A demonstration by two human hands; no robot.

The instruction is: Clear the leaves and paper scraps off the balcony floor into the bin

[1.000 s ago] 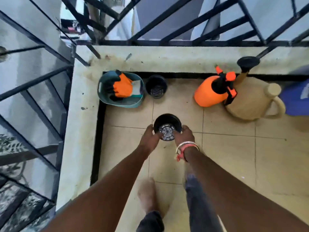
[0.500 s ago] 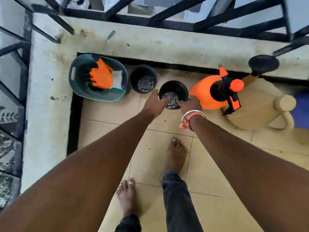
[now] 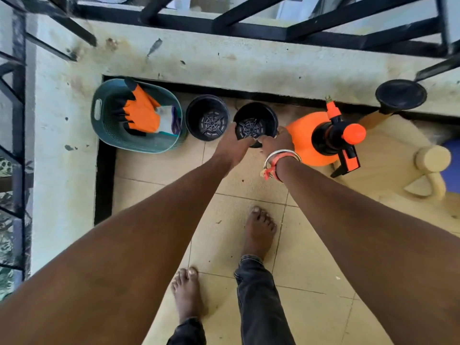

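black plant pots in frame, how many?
2. One pot stands right of the teal basket; the other pot, gripped at its rim by the left hand and right hand, is between it and the orange sprayer.

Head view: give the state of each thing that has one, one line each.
Held pot: upright, empty, gripped by both hands.
Spare pot: upright, empty, on the floor, untouched.
Basket: upright, open-topped, holds the gloves.
Gloves: lying in the basket.
Sprayer: pump head fitted, untouched.
Left hand: grips the held pot's rim.
Right hand: grips the held pot's rim.
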